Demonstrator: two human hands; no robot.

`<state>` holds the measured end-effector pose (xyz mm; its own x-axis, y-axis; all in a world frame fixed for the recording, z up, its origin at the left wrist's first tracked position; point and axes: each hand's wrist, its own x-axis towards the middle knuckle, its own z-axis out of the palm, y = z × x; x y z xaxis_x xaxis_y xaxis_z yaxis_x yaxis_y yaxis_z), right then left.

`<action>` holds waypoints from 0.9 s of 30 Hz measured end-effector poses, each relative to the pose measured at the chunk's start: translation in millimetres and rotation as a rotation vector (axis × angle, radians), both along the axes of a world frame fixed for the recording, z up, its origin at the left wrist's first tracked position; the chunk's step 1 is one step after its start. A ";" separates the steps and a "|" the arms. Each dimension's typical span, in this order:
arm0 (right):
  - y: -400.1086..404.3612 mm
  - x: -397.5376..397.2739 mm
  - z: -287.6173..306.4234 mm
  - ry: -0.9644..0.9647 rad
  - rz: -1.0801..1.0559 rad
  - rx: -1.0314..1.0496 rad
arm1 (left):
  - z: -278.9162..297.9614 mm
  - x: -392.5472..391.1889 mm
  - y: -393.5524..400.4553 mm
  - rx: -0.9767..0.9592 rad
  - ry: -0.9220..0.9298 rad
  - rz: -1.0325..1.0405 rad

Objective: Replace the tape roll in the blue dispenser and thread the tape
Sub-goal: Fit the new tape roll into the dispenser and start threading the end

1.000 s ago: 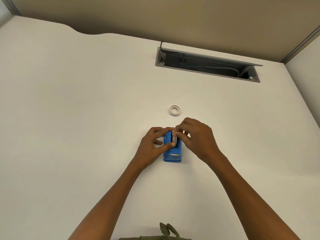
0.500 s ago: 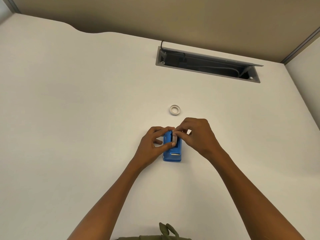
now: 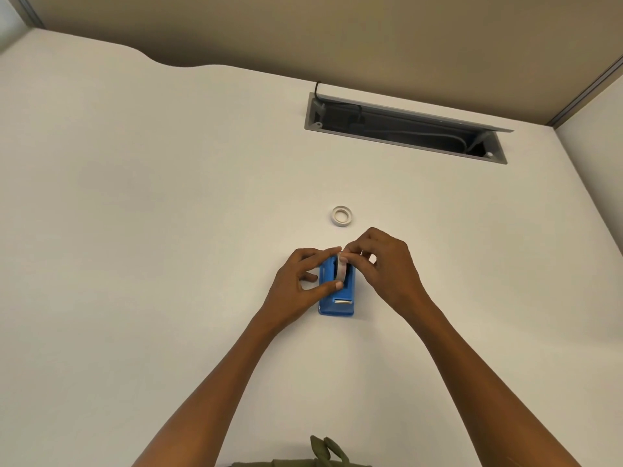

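The blue dispenser (image 3: 337, 303) lies flat on the white desk (image 3: 135, 230), its metal cutter toward me. A whitish tape roll (image 3: 342, 270) stands on edge in its well. My left hand (image 3: 296, 284) grips the dispenser from the left, thumb and forefinger across the roll. My right hand (image 3: 384, 267) pinches the top of the roll from the right. A second small white tape roll (image 3: 342, 216) lies flat on the desk just beyond my hands.
An open grey cable tray (image 3: 404, 129) with black cords is set into the desk at the back right. Beige partition walls stand behind and to the right. A bit of olive cloth (image 3: 323, 453) shows at the bottom edge.
My right hand has lifted slightly and its fingers have shifted at the top of the roll. The left hand and the dispenser have stayed in place.
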<state>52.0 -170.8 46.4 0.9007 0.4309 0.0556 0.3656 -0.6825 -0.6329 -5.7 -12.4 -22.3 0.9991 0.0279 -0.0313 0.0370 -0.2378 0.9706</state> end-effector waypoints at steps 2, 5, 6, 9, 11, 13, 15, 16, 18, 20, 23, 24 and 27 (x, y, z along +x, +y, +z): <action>-1.0 -4.3 -2.4 -0.030 -0.015 -0.004 | 0.4 -0.3 0.9 0.000 0.013 -0.030; -2.8 -13.1 -5.4 -0.082 -0.032 -0.009 | 1.3 -0.2 3.0 -0.002 0.062 -0.068; -3.3 -15.8 -6.2 -0.099 -0.034 -0.006 | 1.1 -0.3 3.7 0.011 0.063 -0.096; -4.3 -24.6 -7.4 -0.143 -0.035 0.013 | 0.6 -0.8 4.7 0.084 0.034 -0.189; -4.6 -30.7 -8.5 -0.177 -0.039 0.021 | 1.2 -1.8 4.3 0.114 0.017 -0.220; -5.4 -35.4 -10.8 -0.218 -0.043 0.013 | 1.8 -2.7 3.6 0.129 0.013 -0.230; -6.0 -38.6 -13.0 -0.264 -0.049 0.010 | 2.0 -3.3 2.7 0.139 0.005 -0.223; -6.2 -39.6 -14.1 -0.291 -0.051 0.015 | 2.0 -3.4 2.4 0.140 0.000 -0.217; -6.3 -41.6 -16.4 -0.347 -0.055 0.028 | 1.9 -3.2 2.2 0.138 -0.004 -0.203; -6.7 -43.9 -19.0 -0.391 -0.063 0.046 | 1.9 -2.8 2.1 0.131 0.004 -0.195; -7.2 -47.5 -22.1 -0.434 -0.085 0.072 | 1.1 -1.7 1.3 0.140 0.009 -0.189; -7.6 -49.0 -22.7 -0.441 -0.092 0.078 | 0.8 -1.6 1.1 0.143 0.005 -0.187; -8.7 -52.0 -22.9 -0.454 -0.099 0.089 | -0.5 -1.4 1.0 0.149 -0.008 -0.184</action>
